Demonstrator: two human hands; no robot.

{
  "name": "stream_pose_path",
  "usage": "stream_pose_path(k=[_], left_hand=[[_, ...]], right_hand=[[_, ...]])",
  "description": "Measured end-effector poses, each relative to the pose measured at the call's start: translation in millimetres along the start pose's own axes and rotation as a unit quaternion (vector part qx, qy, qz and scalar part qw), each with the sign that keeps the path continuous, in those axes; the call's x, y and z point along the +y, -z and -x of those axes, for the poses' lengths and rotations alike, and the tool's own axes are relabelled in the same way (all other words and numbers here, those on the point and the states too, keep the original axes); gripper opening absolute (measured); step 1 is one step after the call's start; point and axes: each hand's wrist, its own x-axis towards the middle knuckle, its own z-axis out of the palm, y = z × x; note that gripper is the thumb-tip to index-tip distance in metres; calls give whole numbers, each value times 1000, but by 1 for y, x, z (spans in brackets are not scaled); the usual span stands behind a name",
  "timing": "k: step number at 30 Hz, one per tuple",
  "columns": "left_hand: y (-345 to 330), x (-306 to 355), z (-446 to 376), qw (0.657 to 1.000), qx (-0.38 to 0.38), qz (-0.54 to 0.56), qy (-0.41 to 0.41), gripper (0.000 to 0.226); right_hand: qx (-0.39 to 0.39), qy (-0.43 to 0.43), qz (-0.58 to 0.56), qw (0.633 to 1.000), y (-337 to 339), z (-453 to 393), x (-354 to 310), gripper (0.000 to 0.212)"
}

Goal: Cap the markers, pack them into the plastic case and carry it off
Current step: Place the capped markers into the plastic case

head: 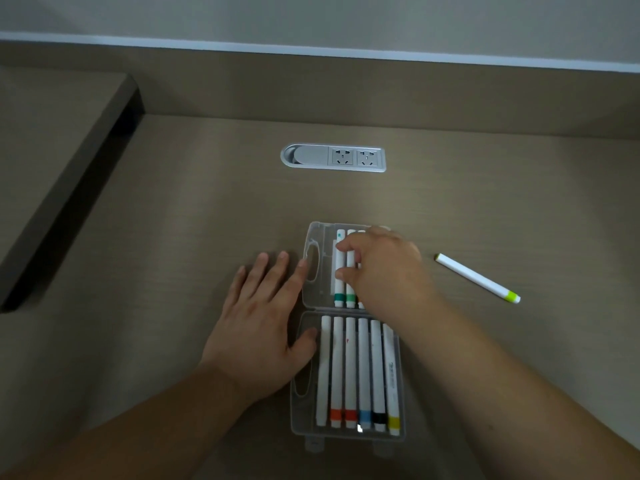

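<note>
Now left hand (pixel 263 317) flat, spread beside case (pixel 313 271) | right hand (pixel 377 268) curled over markers (pixel 341 271)

Right hand (pixel 379 268) on markers (pixel 344 271) in open plastic case (pixel 313 268); left hand (pixel 266 317) flat beside; lime marker (pixel 478 278) apart.

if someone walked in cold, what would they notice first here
The open clear plastic case at the desk's centre, white markers with coloured bands lined up in both halves. The right hand presses on the far half's markers while the left hand lies flat beside it. One lime-banded marker lies alone, right.
</note>
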Motion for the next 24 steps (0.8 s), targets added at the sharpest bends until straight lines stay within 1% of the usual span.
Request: stream_pose_path(k=[3,9,10,12,13,14,15,17,18,20,22,24], left_hand=[[-2,-1,0,1000,3,3,-2,89],[-3,-1,1,1000,3,-6,-2,88],[-3,-2,1,1000,1,-6,0,88],[-2,-1,0,1000,1,1,2,88],[-1,-1,1,1000,0,3,1,88],[-1,-1,1,1000,-2,4,-1,87],[-1,-2,1,1000,-3,4,-2,87],[-2,-2,1,1000,0,8,-2,88],[-2,-3,1,1000,1,11,-1,88],[-3,-3,1,1000,-1,14,-2,88],[-3,-3,1,1000,1,15,-2,88],[-2,-2,0,1000,-2,17,-1,88]], right_hand=[[-8,16,29,999,-1,3,0,36],[-9,18,-21,1000,2,9,4,33],[13,4,-50,999,7,14,8,29],[92,-51,-92,990,20,25,31,20],[128,-83,-84,985,28,31,46,19],[147,-116,-58,981,36,36,63,20],[150,-147,-22,977,43,42,80,21],[115,-200,57,971,52,50,104,21],[86,-215,88,969,52,53,110,19],[50,-214,124,968,49,59,112,16],[58,-204,111,971,44,62,110,14],[82,-198,69,974,42,60,107,14]])
